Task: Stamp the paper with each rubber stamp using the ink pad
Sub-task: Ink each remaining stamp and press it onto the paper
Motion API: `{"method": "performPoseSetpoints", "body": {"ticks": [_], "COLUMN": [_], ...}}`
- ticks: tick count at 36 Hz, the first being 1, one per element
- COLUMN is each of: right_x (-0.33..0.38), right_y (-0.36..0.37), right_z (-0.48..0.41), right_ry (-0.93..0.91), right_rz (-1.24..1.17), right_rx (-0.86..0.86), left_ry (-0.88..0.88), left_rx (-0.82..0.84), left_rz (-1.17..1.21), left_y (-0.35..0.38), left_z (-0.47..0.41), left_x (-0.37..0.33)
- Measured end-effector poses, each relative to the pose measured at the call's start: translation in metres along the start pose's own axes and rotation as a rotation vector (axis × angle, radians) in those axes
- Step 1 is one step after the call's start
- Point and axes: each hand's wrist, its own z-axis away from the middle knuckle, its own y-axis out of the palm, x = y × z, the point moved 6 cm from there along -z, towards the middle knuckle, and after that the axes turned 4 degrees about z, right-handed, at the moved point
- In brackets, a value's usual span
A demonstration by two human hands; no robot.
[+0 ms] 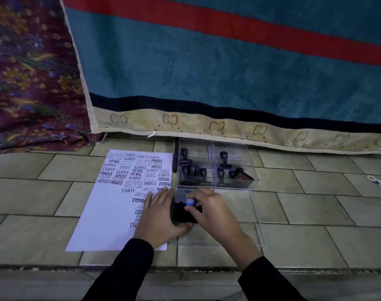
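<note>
A: Paper (111,213) is lying flat on the tiled floor (315,209), its upper half crowded with black stamped words; the lower right ones are being covered by the left hand (158,216).

B: What is that hand doing?

A: It is resting open, palm down, fingers spread across the sheet's right edge and pressing against the left side of the ink pad (183,210), steadying it.

B: And the right hand (209,210)?

A: It is gripping a rubber stamp (190,201) from above; only the blue cap is showing between the fingers. The stamp's base is sitting hidden over the dark pad, so contact is hard to confirm.

B: The other stamps?

A: They are standing in a clear plastic box (215,166) just beyond the pad, dim through the walls. A transparent lid (256,220) is lying right of the pad, barely visible.
</note>
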Motion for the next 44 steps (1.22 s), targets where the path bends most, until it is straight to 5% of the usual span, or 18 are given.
{"method": "performPoseSetpoints", "body": {"ticks": [16,23,28,33,44], "right_x": [0.005,0.005,0.002,-0.002,0.055], "right_y": [0.004,0.007,0.007,0.001,0.019], "right_z": [0.004,0.008,0.010,-0.004,-0.078], "right_ry": [0.070,0.095,0.104,0.135,-0.002], "right_rz": [0.041,0.009,-0.008,-0.006,-0.156], "right_rx": [-0.017,-0.005,-0.016,0.049,0.025], "left_ry": [-0.010,-0.320,-0.325,-0.331,-0.400], "left_rx": [0.012,-0.075,-0.291,-0.533,-0.301], "left_rz": [0.045,0.944,1.089,0.799,-0.094], "left_y": [0.000,-0.028,-0.065,-0.116,-0.109], "left_z": [0.000,0.003,0.003,0.019,0.037], "left_x": [0.001,0.007,0.040,0.094,0.188]}}
